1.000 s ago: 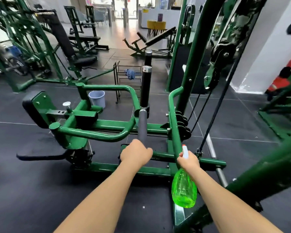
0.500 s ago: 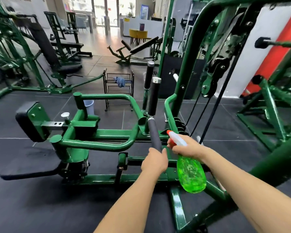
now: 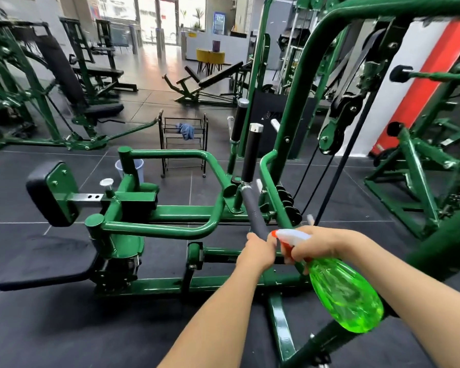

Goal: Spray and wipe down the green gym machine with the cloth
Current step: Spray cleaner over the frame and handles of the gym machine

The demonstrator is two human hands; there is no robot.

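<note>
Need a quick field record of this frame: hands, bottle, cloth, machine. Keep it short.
left hand: left hand grips the grey foam handle
right hand: right hand holds the spray bottle by its neck
bottle: green, translucent, white and red spray head, nozzle toward the handle
cloth: none seen in either hand; a blue cloth lies on the wire rack behind the machine
machine: green gym machine, black pads on its left
other: bucket behind the frame
</note>
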